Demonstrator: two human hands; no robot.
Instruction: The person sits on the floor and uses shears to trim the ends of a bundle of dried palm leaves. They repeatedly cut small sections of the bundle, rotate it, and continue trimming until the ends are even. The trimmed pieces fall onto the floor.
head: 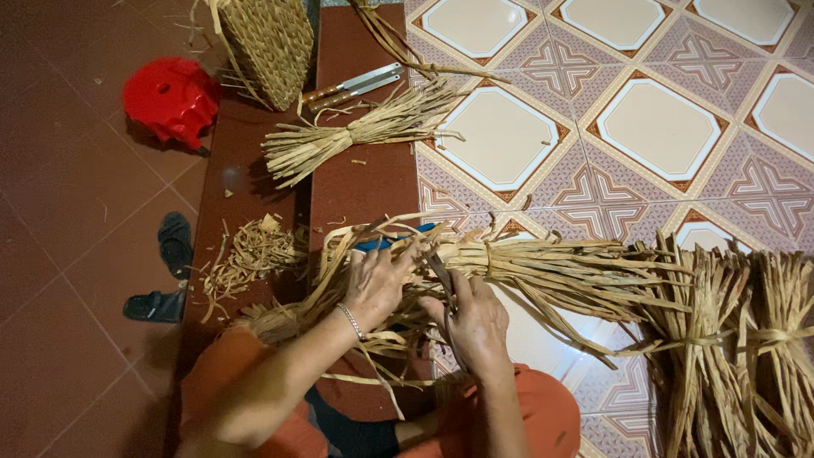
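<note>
Fingers of both hands, left hand and right hand, palms down, closed around dried straw bundle.

This looks like a home floor used for handcraft. Patterned floor tiles spread from twelve to three o'clock, beside a dark red step. Tied bundles of dried straw lie about, with a woven basket at eleven, a red plastic stool at ten and sandals at nine.
</note>
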